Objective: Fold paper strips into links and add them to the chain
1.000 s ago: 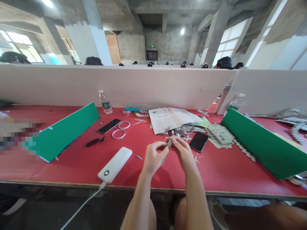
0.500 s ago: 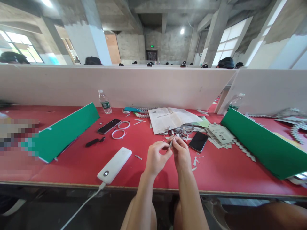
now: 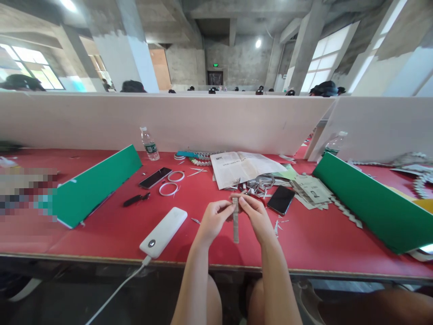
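Red tabletop (image 3: 311,246): this side of the newspaper (image 3: 233,169), my left hand (image 3: 215,220) and right hand (image 3: 257,213) pinch a paper strip (image 3: 236,229), fingertips nearly closed; edges best kept flush.

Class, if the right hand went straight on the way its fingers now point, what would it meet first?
The right hand would most likely meet the paper strip first, right between the two hands, then the left hand; depth is hard to judge from one view.
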Tool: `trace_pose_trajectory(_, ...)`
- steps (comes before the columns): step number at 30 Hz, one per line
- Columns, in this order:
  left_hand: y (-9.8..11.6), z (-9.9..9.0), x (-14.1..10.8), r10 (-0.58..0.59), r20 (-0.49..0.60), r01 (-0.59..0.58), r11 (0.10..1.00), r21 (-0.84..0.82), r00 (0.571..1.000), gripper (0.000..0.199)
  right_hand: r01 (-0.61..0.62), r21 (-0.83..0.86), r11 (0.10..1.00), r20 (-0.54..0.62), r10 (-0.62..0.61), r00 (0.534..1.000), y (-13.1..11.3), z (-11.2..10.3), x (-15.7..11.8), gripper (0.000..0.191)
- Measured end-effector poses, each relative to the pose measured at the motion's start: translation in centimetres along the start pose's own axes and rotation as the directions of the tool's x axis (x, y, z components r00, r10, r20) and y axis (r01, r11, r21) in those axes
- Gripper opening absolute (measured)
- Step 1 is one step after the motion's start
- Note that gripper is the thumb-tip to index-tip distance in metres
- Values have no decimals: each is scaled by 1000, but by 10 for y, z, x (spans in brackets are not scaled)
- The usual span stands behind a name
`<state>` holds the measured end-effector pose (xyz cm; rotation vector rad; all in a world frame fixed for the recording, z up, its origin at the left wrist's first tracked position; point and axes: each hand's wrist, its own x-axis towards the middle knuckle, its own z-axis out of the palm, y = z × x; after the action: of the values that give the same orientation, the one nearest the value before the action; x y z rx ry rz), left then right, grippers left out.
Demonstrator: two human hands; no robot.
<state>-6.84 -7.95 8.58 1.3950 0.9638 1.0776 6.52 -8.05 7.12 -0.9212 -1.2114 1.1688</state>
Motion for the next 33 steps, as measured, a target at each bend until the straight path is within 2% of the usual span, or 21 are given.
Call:
trace_pose_trajectory(5, -2, -3, 3, -33, -228, -11, 982, -187, 973, 27, 274, -215, 937, 49, -270, 962, -7, 7, -6, 18)
trace_pose_trajectory(11, -2, -4, 4, -77, -356, -14, 969, -246, 931, 24, 374, -437, 818, 212, -311, 926, -8, 10, -9, 32)
trace_pose_trajectory(18, -5, -15, 5, -25, -384, -43, 985, -168, 923, 28, 385, -518, 764, 257, -291, 922, -5, 7, -10, 28)
trace_pose_trajectory(25, -16, -13, 8, 63, -314, -65, 998, 2, 947, 28, 393, -553, 734, 299, -265, 917, -5, 11, -10, 17)
trace_pose_trajectory(33, -14, -14, 10, 30, -314, -52, 997, -64, 949, 29, 387, -598, 702, 249, -296, 922, 0, 12, -8, 13)
